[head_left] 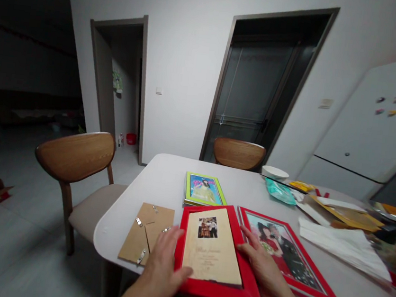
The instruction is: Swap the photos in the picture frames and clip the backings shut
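Observation:
A red picture frame (219, 291) is tilted up at the table's near edge, between my hands. Inside its border lies a cream paper insert (212, 260) with a small photo and printed text. My left hand (163, 264) grips the left side, its thumb over the insert's lower corner. The frame's right side is in my right hand (260, 260), fingers along the edge. To the left rests a brown backing board (132, 236) with metal clips and a stand flap. Another red picture frame (297, 279) with a photo lies to the right; a lime-green picture frame (188, 190) lies behind.
The white table (167, 169) also bears a white bowl (275, 173), a teal packet (281, 191), white paper (341, 241) and a yellow envelope (351, 216) at the right. Wooden chairs stand at the left (79, 154) and far side (239, 154). A fridge (367, 134) stands at back right.

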Demonstrator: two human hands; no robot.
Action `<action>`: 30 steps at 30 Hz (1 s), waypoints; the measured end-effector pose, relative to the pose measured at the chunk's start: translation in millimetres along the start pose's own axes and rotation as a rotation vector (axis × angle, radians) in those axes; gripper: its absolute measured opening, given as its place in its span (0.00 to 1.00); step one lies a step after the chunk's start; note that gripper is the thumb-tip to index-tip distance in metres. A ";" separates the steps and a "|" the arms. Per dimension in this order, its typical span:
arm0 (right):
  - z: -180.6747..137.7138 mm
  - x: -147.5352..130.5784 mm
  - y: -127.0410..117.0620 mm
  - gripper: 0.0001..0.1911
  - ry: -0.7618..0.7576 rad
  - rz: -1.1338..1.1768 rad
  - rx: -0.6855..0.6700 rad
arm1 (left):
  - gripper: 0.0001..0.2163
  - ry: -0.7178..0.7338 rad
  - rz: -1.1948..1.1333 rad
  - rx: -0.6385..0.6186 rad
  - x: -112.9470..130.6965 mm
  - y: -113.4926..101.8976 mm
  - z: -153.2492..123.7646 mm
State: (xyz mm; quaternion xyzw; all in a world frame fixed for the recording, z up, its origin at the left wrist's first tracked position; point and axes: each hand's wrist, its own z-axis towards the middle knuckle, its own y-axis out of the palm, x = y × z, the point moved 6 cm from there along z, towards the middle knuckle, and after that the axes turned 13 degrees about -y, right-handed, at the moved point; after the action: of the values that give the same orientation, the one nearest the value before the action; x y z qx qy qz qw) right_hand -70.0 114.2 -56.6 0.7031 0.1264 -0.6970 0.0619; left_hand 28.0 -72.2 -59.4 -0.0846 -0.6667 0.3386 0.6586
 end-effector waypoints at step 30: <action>10.7 24.5 -29.7 0.18 -0.365 -1.250 -0.061 | 0.19 -0.163 0.190 0.072 -38.8 -25.5 -8.9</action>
State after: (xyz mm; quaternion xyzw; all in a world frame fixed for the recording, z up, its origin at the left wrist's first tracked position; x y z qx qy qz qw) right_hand -88.2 142.1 -78.6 0.3655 0.5187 -0.7058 -0.3149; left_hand 49.5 -110.2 -77.8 -0.0958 -0.6943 0.4290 0.5699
